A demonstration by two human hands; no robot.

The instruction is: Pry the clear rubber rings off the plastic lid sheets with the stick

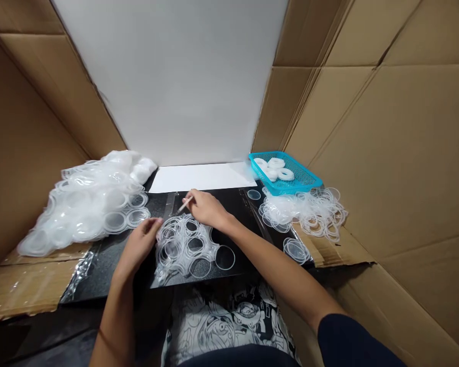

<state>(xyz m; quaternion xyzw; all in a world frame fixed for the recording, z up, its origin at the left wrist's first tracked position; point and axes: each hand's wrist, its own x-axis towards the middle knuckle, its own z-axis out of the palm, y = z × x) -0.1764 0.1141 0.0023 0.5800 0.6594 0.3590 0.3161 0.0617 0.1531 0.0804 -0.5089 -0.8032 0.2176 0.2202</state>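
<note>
A cluster of joined clear plastic rings [187,243] lies on the black tabletop in front of me. At its upper left edge, the fingertips of my left hand [142,240] are pinched together against the rings; what exactly they grip is too small to tell. Just above the cluster, my right hand [206,206] is closed around a thin whitish stick-like tool [185,204]. The tool slants down to the left, its lower end near the top of the rings. A loose-looking ring [225,258] sits at the cluster's right side.
On the left is a large heap of ring sheets [80,209]. A blue basket [300,186] with several white ring bundles [285,174] stands at the back right, by a pile of ring scraps [317,214]. White paper [202,177] lies behind my hands. Cardboard walls [398,153] enclose the sides.
</note>
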